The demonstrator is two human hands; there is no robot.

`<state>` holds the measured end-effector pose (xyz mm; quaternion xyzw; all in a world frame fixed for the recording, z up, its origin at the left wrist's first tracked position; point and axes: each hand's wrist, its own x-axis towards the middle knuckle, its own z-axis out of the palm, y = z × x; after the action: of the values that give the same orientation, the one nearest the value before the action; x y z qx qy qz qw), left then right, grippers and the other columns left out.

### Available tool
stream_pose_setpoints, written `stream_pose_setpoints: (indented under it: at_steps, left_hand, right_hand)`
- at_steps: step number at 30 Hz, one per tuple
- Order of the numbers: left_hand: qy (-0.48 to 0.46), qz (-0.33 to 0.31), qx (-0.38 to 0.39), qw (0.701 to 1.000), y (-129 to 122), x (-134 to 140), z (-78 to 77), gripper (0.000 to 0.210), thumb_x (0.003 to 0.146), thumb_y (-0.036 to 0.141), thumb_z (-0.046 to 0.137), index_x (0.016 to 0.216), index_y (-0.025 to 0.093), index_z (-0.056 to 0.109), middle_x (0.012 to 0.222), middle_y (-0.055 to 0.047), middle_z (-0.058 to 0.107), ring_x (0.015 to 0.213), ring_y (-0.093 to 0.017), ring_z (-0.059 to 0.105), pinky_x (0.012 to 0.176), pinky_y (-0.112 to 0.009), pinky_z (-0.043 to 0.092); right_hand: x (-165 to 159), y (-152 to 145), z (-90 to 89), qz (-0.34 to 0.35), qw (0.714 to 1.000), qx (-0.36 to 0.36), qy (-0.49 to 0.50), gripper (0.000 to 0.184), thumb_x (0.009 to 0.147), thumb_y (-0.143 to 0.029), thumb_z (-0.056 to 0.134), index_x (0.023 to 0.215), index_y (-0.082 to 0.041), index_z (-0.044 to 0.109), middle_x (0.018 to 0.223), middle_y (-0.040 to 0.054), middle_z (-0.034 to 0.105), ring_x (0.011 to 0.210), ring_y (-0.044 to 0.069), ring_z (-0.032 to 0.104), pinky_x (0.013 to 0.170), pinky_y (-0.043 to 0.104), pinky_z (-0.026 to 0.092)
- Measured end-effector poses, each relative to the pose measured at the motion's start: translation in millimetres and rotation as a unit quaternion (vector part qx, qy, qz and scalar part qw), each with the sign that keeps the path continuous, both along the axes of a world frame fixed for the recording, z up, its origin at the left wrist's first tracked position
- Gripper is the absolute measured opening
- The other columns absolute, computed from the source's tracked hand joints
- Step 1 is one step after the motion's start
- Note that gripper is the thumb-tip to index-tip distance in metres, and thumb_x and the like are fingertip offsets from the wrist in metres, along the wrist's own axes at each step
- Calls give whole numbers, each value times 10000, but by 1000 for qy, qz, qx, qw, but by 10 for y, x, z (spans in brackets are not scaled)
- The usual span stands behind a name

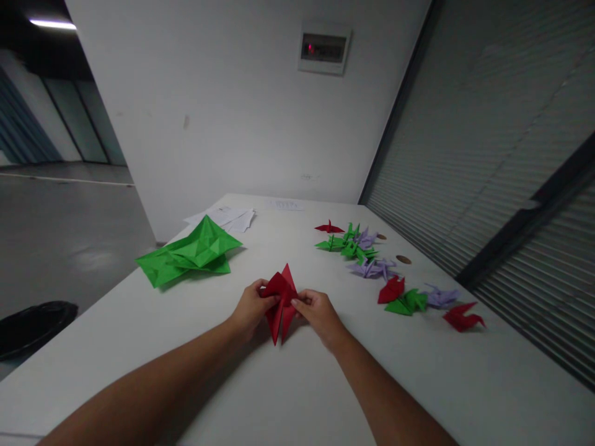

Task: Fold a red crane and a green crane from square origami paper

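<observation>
A partly folded red origami paper (pixel 281 288) is held just over the middle of the white table (pixel 288 396). Its upper flap points away from me, and two narrow points with a slit between them hang toward me. My left hand (pixel 251 305) pinches its left side, thumb on the front face. On the right edge, my right hand (pixel 318 311) grips with thumb and fingers. The fingertips behind the paper are hidden.
Large creased green paper sheets (pixel 195 251) lie at the left, with white papers (pixel 227 218) behind. Along the right are several finished paper cranes, including a red crane (pixel 462 317), a green crane (pixel 356 251) and a purple crane (pixel 439 296). A black-lined bin (pixel 37 325) stands at lower left.
</observation>
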<state>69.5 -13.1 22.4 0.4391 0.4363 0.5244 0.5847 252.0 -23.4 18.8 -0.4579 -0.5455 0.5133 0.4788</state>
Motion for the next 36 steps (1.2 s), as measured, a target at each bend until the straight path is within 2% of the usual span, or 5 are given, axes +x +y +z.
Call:
stream_pose_setpoints:
  at_steps: [12,22,27,32,36]
  left_hand:
    - [10,-10,4,1000,-8,20,8,353,629,181,813,927,139,627,738,-34,733,619,-165,677,565,-236,520]
    - [34,-14,12,999,-45,42,29,332,629,181,817,908,138,642,741,-30,724,636,-167,671,579,-240,515]
    - [10,-35,12,999,-57,34,41,389,636,224,859,930,140,619,774,-48,731,657,-175,680,596,-252,522]
    - [-74,-104,13,992,-104,16,68,557,673,276,898,1095,184,547,986,-77,736,777,-184,713,697,-292,563]
    - [-69,-118,-15,990,-140,35,63,654,625,234,924,1133,189,515,997,-77,720,797,-191,713,676,-287,569]
  right_hand:
    - [3,29,-79,-31,993,64,-90,245,745,-386,739,710,-162,646,593,-16,604,530,127,510,509,241,352]
    - [-2,60,-142,-51,981,95,-159,268,762,-389,696,631,-176,599,574,-28,535,552,128,450,520,246,328]
    - [-19,42,-112,-54,989,69,-120,295,751,-420,711,633,-173,602,562,-27,539,528,124,442,502,247,315]
    - [-34,31,-74,-88,996,18,-12,374,709,-503,778,697,-164,621,606,4,615,535,141,511,506,255,371]
    - [-37,35,-46,-107,993,21,40,438,679,-553,813,705,-160,623,614,19,635,542,148,535,513,260,392]
